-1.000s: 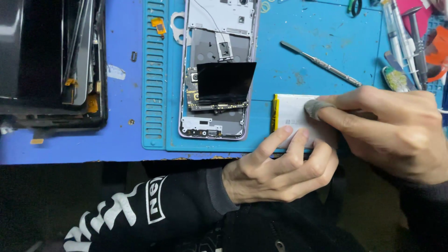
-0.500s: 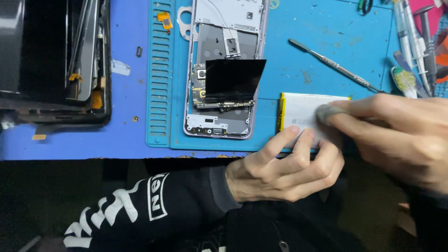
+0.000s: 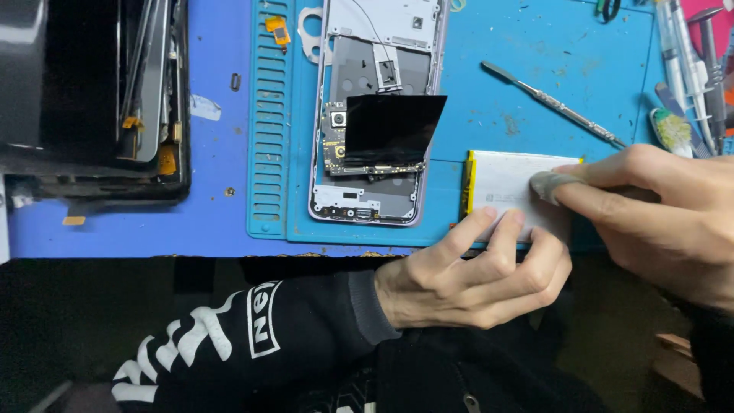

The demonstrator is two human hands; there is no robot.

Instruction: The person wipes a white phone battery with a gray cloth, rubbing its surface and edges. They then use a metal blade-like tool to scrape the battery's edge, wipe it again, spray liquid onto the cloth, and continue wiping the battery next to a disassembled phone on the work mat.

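Battery (image 3: 505,180) half hidden under right hand (image 3: 665,214), left hand (image 3: 474,271) fingertips covering its lower edge

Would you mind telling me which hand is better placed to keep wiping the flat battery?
Probably the right hand: it presses a small wipe on the battery, while the left hand pins its near edge.

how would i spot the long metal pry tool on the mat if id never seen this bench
Start at the teal work mat and find the opened phone frame lying on it. To the right of that frame, above the white battery, the metal pry tool lies diagonally on bare mat. It is a thin silver rod with a flattened tip, apart from the tools clustered at the right edge.
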